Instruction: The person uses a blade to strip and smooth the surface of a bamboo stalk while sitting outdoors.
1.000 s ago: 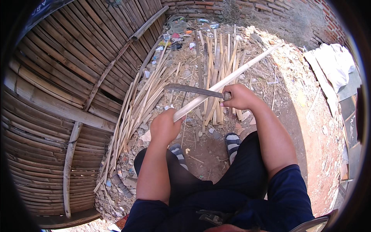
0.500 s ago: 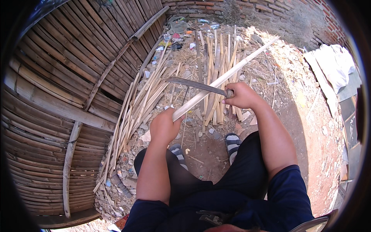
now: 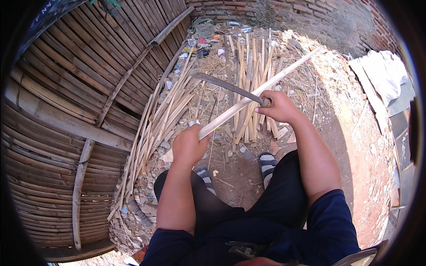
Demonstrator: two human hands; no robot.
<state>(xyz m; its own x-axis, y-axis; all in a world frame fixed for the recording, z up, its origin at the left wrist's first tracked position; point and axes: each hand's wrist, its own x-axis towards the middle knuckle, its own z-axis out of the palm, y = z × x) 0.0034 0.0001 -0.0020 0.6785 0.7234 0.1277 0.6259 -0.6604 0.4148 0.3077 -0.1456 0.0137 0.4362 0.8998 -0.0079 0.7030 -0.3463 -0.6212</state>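
Observation:
My left hand (image 3: 188, 144) is closed round the near end of a long pale bamboo strip (image 3: 222, 117), which slants up and away to the right. In my right hand (image 3: 278, 107) is the handle of a machete (image 3: 228, 86), its dark curved blade pointing left. The blade crosses the strip near the handle and looks to lie against it; whether its edge bites into the strip I cannot tell. Beneath the strip, on the ground, lies a bundle of split bamboo pieces (image 3: 251, 66).
Thin bamboo strips (image 3: 155, 113) are heaped on the left beside a slatted bamboo wall (image 3: 66, 88). A brick wall (image 3: 306, 17) closes the far side. White sacking (image 3: 384, 73) lies at the right. My sandalled feet (image 3: 267, 166) stand on ground littered with rubble and scraps.
The machete has tilted, its handle side dropping slightly and its tip rising. The far end of the bamboo strip has sunk a little. My left hand has hardly moved.

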